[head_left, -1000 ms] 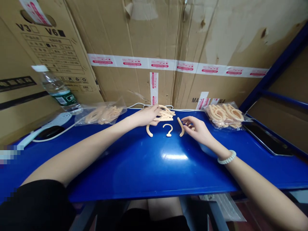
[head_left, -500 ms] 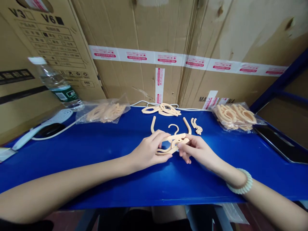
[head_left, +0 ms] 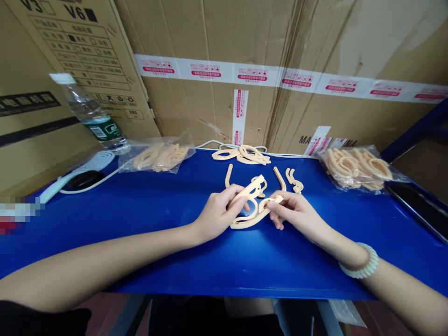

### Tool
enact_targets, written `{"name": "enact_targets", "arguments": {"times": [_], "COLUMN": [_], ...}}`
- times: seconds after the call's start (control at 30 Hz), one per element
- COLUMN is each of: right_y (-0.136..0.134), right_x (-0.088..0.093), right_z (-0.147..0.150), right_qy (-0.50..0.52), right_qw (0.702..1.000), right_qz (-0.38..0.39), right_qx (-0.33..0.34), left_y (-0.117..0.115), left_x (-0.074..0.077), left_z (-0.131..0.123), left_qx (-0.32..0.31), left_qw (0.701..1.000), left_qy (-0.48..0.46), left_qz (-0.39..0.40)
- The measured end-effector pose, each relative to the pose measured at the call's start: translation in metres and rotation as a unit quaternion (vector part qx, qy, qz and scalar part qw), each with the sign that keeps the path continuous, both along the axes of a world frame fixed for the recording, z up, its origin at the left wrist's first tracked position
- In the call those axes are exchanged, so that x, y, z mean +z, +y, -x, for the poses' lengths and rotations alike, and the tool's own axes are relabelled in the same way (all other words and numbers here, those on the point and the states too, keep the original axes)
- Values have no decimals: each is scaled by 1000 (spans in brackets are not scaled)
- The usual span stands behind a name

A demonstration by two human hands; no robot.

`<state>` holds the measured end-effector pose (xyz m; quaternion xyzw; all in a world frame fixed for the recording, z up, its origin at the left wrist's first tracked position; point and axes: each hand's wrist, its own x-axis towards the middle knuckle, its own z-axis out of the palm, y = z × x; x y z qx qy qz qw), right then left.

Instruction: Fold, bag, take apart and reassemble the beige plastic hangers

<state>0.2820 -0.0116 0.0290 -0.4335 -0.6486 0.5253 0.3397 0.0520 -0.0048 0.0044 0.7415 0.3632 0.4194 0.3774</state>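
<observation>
Both hands meet over the middle of the blue table (head_left: 147, 219), gripping one peach-coloured plastic piece (head_left: 252, 205) with curved arms. My left hand (head_left: 219, 212) pinches its left arm, fingers curled. My right hand (head_left: 297, 213) pinches its right end between thumb and fingers. Just behind the hands lie loose peach parts: a curved strip (head_left: 228, 174), another curved strip (head_left: 279, 178) and a small wavy bit (head_left: 294, 181). Farther back sits a small pile of uncut peach pieces (head_left: 243, 154).
A clear bag of peach parts (head_left: 159, 155) lies at back left, another bag (head_left: 357, 165) at back right. A water bottle (head_left: 89, 114), a white cable device (head_left: 79, 170) and a black object (head_left: 82, 179) are at left. Cardboard boxes (head_left: 245, 60) wall the back; a dark tablet (head_left: 420, 205) lies far right.
My left hand took a piece from the back pile and brought it toward me; my right hand joined it. Since half a second ago the piece's arms have spread apart between the hands.
</observation>
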Motion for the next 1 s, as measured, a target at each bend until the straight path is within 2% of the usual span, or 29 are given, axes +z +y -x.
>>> {"name": "enact_targets", "arguments": {"times": [0.17, 0.37, 0.53, 0.7, 1.0], "right_y": [-1, 0, -1, -2, 1], "right_x": [0, -2, 0, 4, -2], "right_z": [2, 0, -1, -1, -3], "right_qy": [-5, -30, -68, -62, 29], "right_qw": [1000, 999, 997, 997, 993], "right_qz": [19, 24, -22, -31, -16], "right_qx": [14, 36, 8, -37, -110], "left_y": [3, 3, 3, 5, 13], "left_x": [0, 4, 9, 6, -3], "left_z": [-1, -1, -3, -1, -1], "left_qx": [-1, -3, -10, -28, 62], "left_qw": [999, 999, 998, 998, 991], "left_qy": [6, 17, 37, 17, -99], "left_qz": [36, 30, 59, 45, 57]}}
